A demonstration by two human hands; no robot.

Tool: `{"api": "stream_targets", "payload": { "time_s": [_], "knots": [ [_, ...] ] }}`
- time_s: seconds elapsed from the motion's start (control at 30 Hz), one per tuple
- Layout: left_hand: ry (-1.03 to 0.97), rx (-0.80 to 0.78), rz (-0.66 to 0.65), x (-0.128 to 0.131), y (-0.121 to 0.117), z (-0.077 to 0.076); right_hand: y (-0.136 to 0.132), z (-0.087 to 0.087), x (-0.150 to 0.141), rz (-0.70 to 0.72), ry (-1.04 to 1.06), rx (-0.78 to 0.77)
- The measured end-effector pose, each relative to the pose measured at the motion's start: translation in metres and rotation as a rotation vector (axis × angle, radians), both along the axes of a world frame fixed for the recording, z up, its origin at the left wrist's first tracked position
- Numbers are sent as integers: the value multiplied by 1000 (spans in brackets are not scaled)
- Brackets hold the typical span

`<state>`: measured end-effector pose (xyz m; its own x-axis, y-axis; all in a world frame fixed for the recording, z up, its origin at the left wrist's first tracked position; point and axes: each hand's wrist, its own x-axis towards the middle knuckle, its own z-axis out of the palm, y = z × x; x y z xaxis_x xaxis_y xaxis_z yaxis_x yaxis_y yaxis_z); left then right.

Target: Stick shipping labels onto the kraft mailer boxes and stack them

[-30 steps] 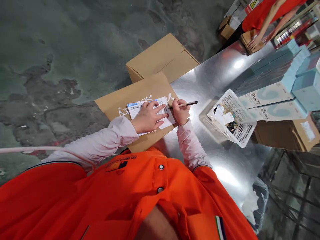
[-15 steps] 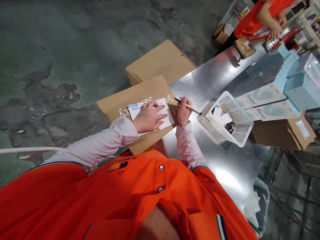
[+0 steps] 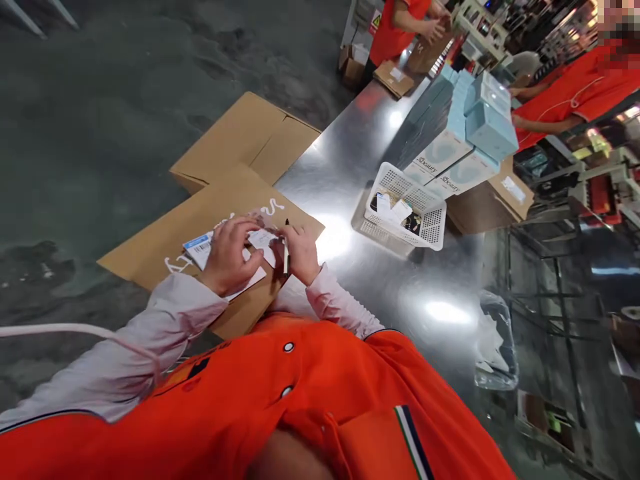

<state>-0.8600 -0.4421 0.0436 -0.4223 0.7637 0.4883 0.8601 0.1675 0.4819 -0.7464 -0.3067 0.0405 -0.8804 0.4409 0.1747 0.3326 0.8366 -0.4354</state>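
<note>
— From the head-worn view, what bounds the work?
— A flattened cardboard sheet [image 3: 215,217] lies across a corner of a steel table [image 3: 350,153], running past the table's edge above the concrete floor [image 3: 100,167]. Bare steel opens to the right, up to a white plastic basket [image 3: 405,213].
— And the hands?
— The left hand [image 3: 227,257] lies open, pressed flat on a barcode label sheet [image 3: 200,250] on the cardboard. Just beside it, the right hand [image 3: 300,253] is closed around a slim black pen [image 3: 286,250].
— Anything farther off?
— Light-blue cartons [image 3: 490,117] are stacked beyond the basket, and a co-worker in an orange shirt [image 3: 575,87] stands past the table's far end.
</note>
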Motion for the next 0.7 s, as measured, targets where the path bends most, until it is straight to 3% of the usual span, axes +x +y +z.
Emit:
{"api": "stream_targets", "payload": {
  "time_s": [0.13, 0.2, 0.27, 0.33, 0.4, 0.47, 0.57, 0.63, 0.7],
  "knots": [
    [-242, 78, -68, -2, -3, 13, 40, -19, -1, -91, 293, -175],
    [-464, 56, -154, -8, -9, 24, 87, -14, 9, -284, 452, -247],
    [-574, 19, -159, -17, -19, 37, 147, 1, 30, -568, 524, -257],
    [-460, -8, -40, -24, -33, 51, 207, 18, 56, -867, 545, -199],
    [-285, -63, 101, -27, -48, 61, 257, 30, 80, -937, 531, -201],
    [-222, -180, 193, -21, -61, 64, 291, 29, 92, -944, 499, -217],
    [-241, -423, 235, -1, -69, 51, 298, 9, 83, -868, 487, -171],
    [-201, -525, 213, 15, -68, 38, 266, -4, 64, -786, 499, -170],
    [-124, -540, 179, 30, -63, 26, 207, -13, 40, -640, 495, -278]
  ]
}}
